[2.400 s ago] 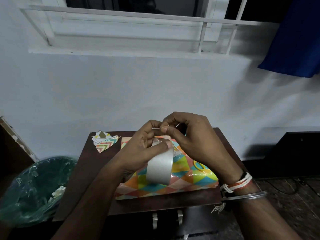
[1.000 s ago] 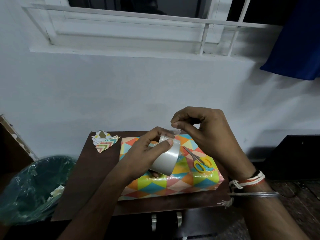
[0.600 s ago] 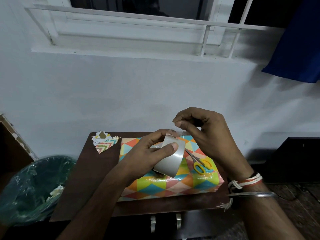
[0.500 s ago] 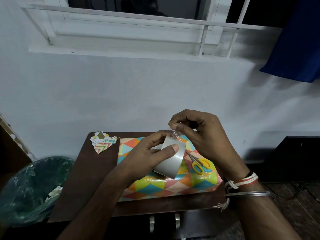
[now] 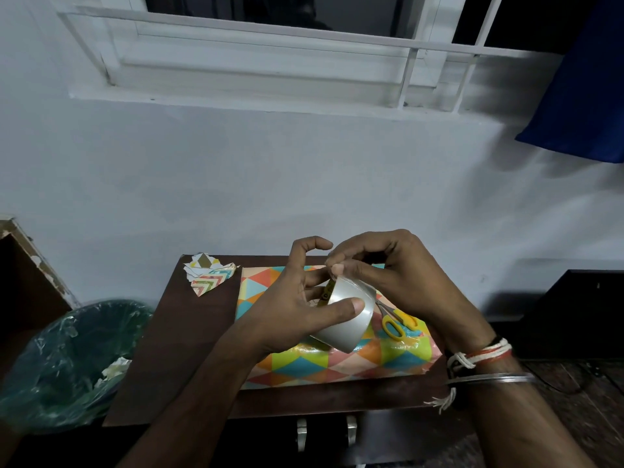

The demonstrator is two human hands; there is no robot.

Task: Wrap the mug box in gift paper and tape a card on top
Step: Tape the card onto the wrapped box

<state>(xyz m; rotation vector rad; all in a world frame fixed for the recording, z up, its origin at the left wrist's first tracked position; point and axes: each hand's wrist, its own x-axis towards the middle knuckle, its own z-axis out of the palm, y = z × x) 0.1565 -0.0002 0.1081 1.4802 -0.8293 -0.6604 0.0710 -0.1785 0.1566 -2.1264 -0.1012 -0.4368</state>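
We look down at our left hand (image 5: 290, 309) gripping a roll of clear tape (image 5: 349, 314), thumb across its outer face, index finger lifted free. Our right hand (image 5: 388, 268) pinches at the roll's upper edge; whether the fingers (image 5: 337, 267) hold a tape end is too small to tell. Below the hands, the mug box (image 5: 337, 361) in triangle-patterned gift paper lies on the dark table (image 5: 175, 339), partly hidden by our hands. Yellow-handled scissors (image 5: 395, 324) rest on the box, blades half covered. Paper scraps (image 5: 207, 275) lie at the table's far left corner.
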